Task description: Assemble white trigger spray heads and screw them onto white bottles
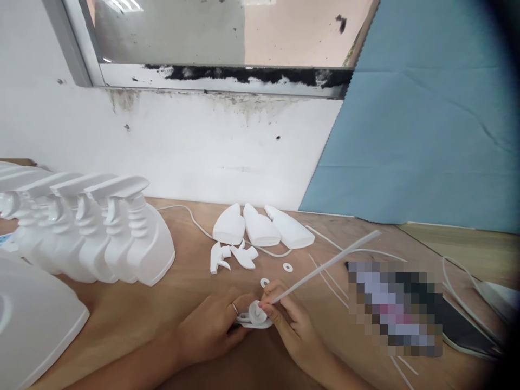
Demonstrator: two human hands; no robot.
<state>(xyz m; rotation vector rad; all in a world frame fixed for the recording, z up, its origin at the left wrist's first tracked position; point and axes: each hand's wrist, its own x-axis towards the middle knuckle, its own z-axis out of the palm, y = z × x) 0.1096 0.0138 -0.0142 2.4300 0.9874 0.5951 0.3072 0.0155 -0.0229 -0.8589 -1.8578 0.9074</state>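
My left hand [213,327] is closed around a white spray trigger head [255,316] lying low on the wooden table [190,303]. My right hand [294,319] pinches the near end of a long white dip tube [325,265], whose tip meets the trigger head's round collar. The tube slants up and to the right. Two small white washers [265,282] [287,267] lie just beyond my hands. Three empty white bottles [259,225] lie on their sides farther back, with two loose trigger heads [231,256] in front of them.
A row of several assembled white spray bottles [101,233] stands at the left, and a larger white plastic piece [32,319] sits at the near left. More thin tubes [329,279] lie loose on the right. A blurred-out object and a dark device [463,325] lie at the right. A white wall and blue sheet [426,135] stand behind.
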